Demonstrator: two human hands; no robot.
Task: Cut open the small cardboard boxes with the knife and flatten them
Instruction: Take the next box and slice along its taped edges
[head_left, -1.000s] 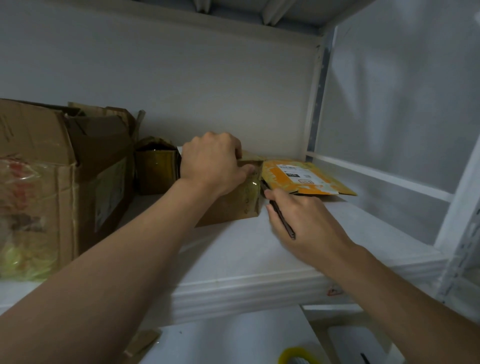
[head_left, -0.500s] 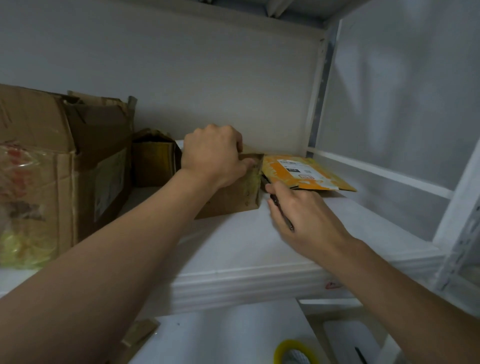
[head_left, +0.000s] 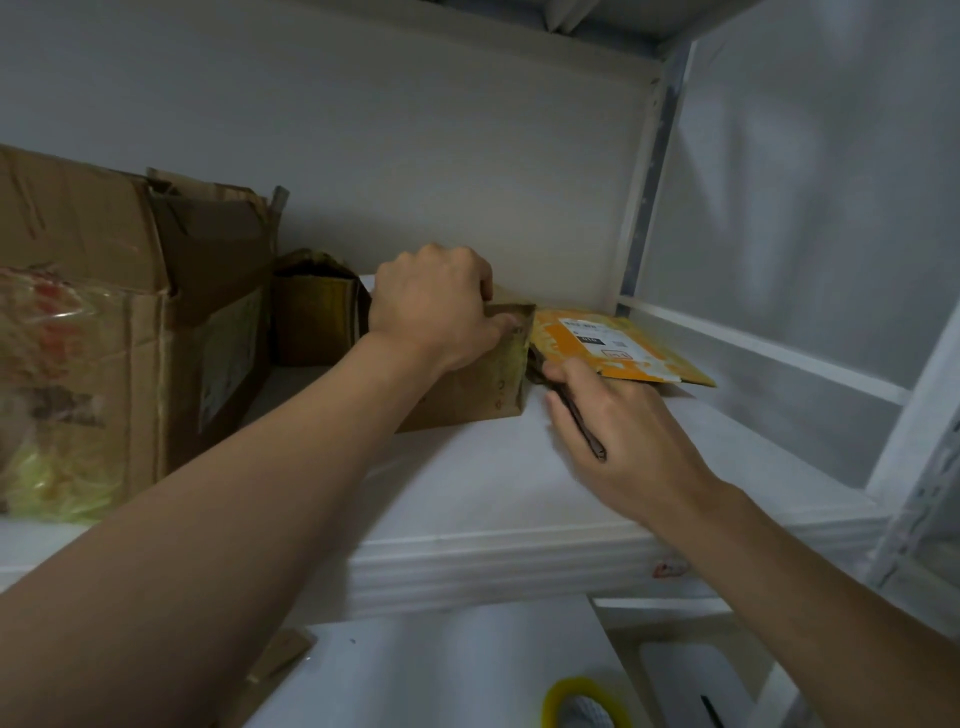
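Two hands busy: left hand (head_left: 431, 306) grips the box (head_left: 483, 395) by its top rim; right hand (head_left: 634, 431) holds the knife (head_left: 584, 431) just beside. Cardboard seems light, flimsy; brace the corner.

Both forearms bare up to frame edge; L hand (head_left: 434, 306) & R hand (head_left: 631, 436) bare too, knuckles & wrist bones showing.
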